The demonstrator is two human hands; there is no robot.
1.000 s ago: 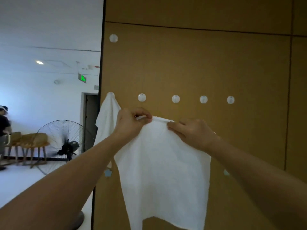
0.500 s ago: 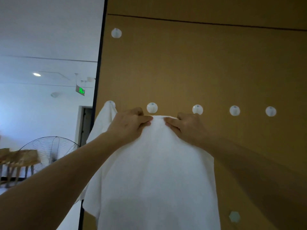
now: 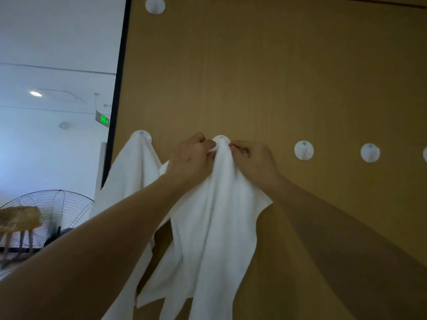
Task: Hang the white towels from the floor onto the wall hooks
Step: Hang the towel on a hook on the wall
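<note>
A white towel (image 3: 215, 218) drapes down from the second round white hook (image 3: 221, 139) on the brown wooden wall. My left hand (image 3: 189, 159) pinches its top fold on the left of that hook, and my right hand (image 3: 253, 161) pinches it on the right. The cloth covers most of the hook. Another white towel (image 3: 132, 176) hangs from the leftmost hook (image 3: 141, 134) in the row, partly behind my left forearm.
Two bare white hooks (image 3: 303, 150) (image 3: 370, 152) follow to the right in the same row, and one more hook (image 3: 155, 4) sits high up. The wall's dark left edge (image 3: 116, 93) borders an open room with a standing fan (image 3: 49, 218) and a wooden stool (image 3: 17, 224).
The view has moved closer to the wall. Both hands have lifted the towel's top edge up onto the second hook, and the cloth has bunched from a flat spread into a narrow drape.
</note>
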